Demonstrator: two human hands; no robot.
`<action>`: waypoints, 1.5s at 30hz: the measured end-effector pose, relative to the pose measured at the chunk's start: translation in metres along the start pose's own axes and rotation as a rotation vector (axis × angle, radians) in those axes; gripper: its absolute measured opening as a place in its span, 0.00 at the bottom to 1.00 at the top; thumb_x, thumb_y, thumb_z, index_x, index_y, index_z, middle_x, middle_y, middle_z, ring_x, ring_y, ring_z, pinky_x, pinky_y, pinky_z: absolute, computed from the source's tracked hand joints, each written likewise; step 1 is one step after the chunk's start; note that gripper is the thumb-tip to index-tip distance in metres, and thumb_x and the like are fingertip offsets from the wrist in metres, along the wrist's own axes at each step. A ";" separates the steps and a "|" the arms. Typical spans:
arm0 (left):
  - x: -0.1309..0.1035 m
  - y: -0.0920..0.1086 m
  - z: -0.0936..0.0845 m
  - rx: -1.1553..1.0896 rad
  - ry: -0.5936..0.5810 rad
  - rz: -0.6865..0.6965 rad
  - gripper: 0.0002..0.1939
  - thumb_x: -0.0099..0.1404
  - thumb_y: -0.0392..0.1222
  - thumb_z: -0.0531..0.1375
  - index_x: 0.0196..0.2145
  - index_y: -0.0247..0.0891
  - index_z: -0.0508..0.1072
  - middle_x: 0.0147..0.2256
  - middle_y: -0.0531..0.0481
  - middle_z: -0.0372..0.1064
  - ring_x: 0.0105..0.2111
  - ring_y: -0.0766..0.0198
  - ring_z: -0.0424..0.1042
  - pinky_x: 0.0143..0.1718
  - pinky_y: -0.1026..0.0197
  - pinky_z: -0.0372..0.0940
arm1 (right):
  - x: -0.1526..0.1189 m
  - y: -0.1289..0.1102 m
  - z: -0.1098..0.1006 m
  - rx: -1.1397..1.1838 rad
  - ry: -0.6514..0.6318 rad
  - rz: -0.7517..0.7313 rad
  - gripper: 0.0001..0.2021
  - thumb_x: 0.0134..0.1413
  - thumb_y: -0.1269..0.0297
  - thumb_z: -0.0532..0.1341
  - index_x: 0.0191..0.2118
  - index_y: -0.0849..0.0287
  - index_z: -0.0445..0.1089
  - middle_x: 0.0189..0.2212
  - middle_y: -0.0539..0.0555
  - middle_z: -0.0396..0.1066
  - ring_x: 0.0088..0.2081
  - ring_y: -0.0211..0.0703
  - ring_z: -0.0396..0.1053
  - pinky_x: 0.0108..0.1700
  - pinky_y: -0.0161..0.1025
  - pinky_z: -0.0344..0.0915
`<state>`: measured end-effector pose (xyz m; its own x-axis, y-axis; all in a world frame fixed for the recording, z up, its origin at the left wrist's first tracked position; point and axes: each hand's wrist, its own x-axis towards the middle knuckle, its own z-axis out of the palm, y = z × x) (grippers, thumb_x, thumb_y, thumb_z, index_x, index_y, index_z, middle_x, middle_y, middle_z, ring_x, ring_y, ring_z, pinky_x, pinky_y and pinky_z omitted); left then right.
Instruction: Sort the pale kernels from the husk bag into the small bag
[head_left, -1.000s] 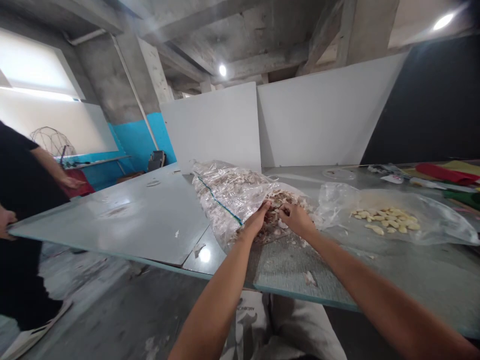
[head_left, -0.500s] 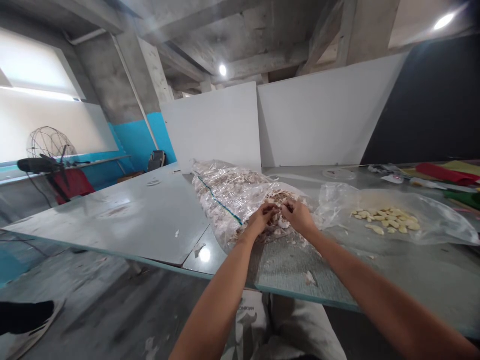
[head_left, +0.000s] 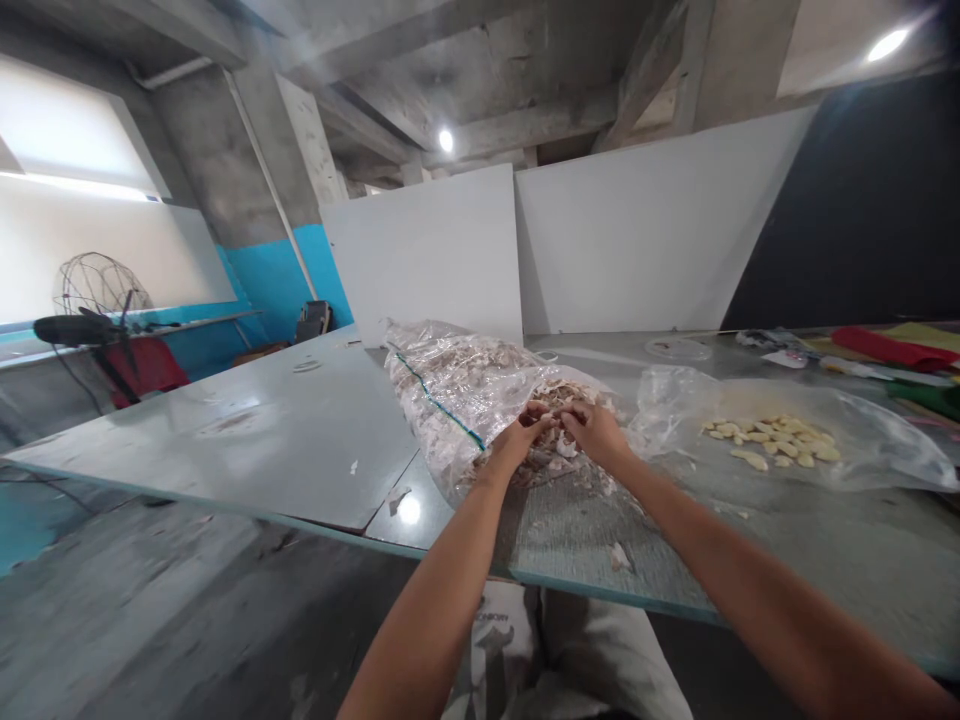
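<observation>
A large clear plastic bag (head_left: 457,375) full of pale, papery garlic skins lies on the table, its mouth toward me. Over the loose skins (head_left: 566,452) at that mouth, my left hand (head_left: 526,428) and my right hand (head_left: 592,428) meet, fingertips nearly touching. Both have bent, closed fingers around something small that I cannot make out. To the right, peeled garlic cloves (head_left: 784,440) rest on a flattened clear plastic bag (head_left: 877,420).
The grey table (head_left: 300,440) has scraps of skin near its front edge. Red cloth (head_left: 892,347), green cloth and a knife lie at the far right. White panels (head_left: 622,240) stand behind the table.
My hands have shifted very slightly, still together over the skins. The shoe and dark trouser leg of a person at the lower left are out of view.
</observation>
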<state>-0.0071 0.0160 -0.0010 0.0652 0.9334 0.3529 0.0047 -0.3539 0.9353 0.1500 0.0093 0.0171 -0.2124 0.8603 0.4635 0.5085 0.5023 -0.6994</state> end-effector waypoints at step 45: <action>-0.008 0.014 0.002 -0.052 -0.052 -0.070 0.15 0.51 0.49 0.61 0.35 0.40 0.72 0.28 0.54 0.69 0.25 0.70 0.64 0.29 0.67 0.60 | 0.000 -0.010 -0.001 0.646 -0.092 0.193 0.16 0.39 0.57 0.65 0.34 0.62 0.68 0.20 0.50 0.69 0.21 0.38 0.68 0.19 0.34 0.67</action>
<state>-0.0051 0.0034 0.0094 0.1185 0.9508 0.2862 -0.0407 -0.2834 0.9581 0.1457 0.0041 0.0247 -0.2524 0.9292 0.2698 -0.0502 0.2659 -0.9627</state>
